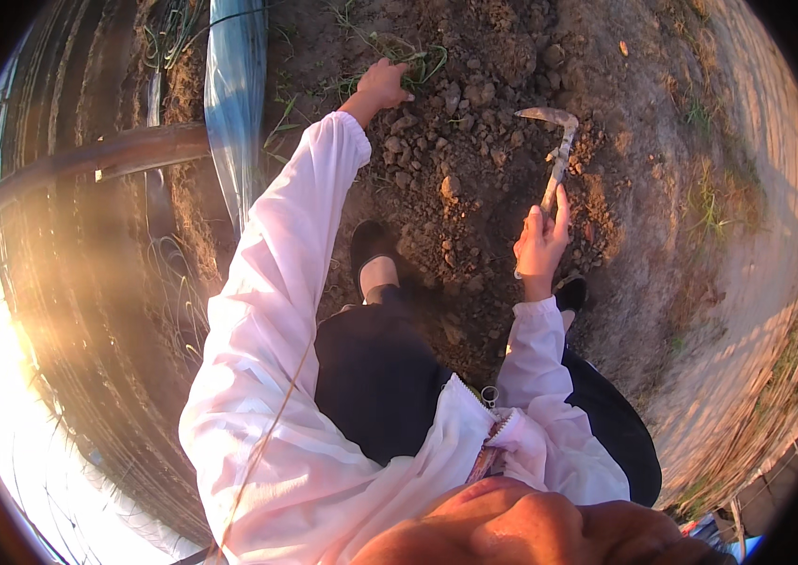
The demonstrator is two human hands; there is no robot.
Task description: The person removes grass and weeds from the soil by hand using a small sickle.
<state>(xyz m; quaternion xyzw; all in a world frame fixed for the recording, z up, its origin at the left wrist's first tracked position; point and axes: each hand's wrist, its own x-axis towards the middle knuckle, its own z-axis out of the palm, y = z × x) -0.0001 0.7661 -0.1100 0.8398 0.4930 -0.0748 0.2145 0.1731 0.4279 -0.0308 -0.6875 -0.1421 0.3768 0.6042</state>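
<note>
My left hand (381, 86) reaches out to the upper middle of the view, at the edge of a clump of green weeds (421, 62); whether its fingers grip any stems cannot be made out. Cloddy, broken-up soil (450, 162) lies beside and below it. In my right hand (542, 246) is the handle of a small sickle (561, 152). Its curved, dirt-marked blade points left, over the loose soil. Both my sleeves are light pink, and my dark shoes stand either side of the dug strip.
Bluish plastic sheeting (235, 99) hangs at the left, beside a horizontal brown pole (152, 152). Beyond it are long soil rows (88, 268) in bright low sun. A packed dirt path (745, 282) with dry grass runs along the right.
</note>
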